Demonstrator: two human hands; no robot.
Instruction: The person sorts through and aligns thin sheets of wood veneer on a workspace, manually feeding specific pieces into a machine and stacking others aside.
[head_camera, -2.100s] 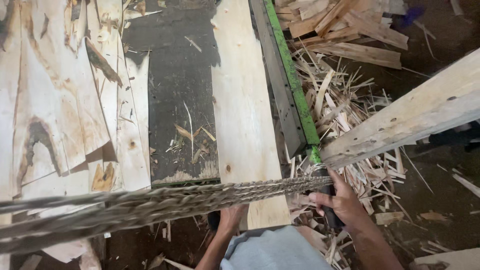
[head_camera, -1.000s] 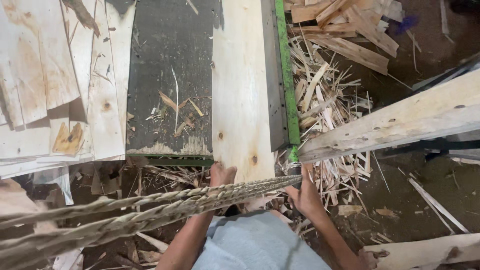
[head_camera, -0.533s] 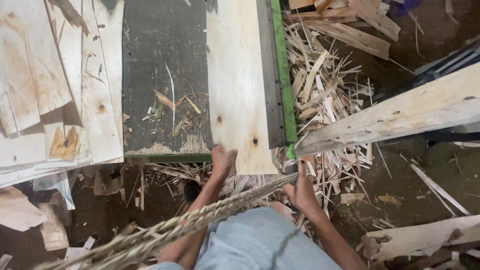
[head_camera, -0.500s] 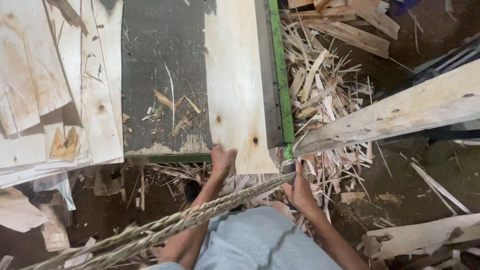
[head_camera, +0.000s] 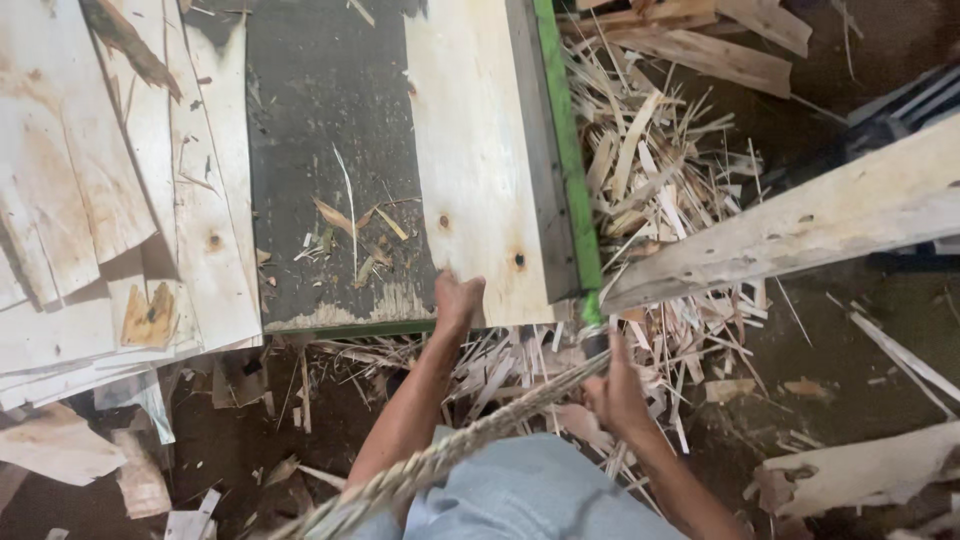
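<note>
A pale veneer sheet (head_camera: 480, 150) with two knots lies on a dark conveyor belt (head_camera: 320, 150). My left hand (head_camera: 458, 300) reaches forward, its fingers curled over the near edge of that sheet. A bundle of thin veneer sheets (head_camera: 470, 440), seen edge-on, slants from lower left up to the green rail's end. My right hand (head_camera: 615, 395) grips the bundle's upper right end, just below the rail. My grey-blue trousers fill the bottom middle.
A green rail (head_camera: 565, 150) edges the belt on the right. Overlapping veneer sheets (head_camera: 100, 200) are stacked at the left. Splintered wood scraps (head_camera: 660, 160) litter the floor to the right, under a rough wooden beam (head_camera: 800, 230). Another plank (head_camera: 860, 470) lies at bottom right.
The veneer bundle has tipped from nearly level to a steep slant toward lower left. My left hand has come up from under it onto the pale sheet's edge.
</note>
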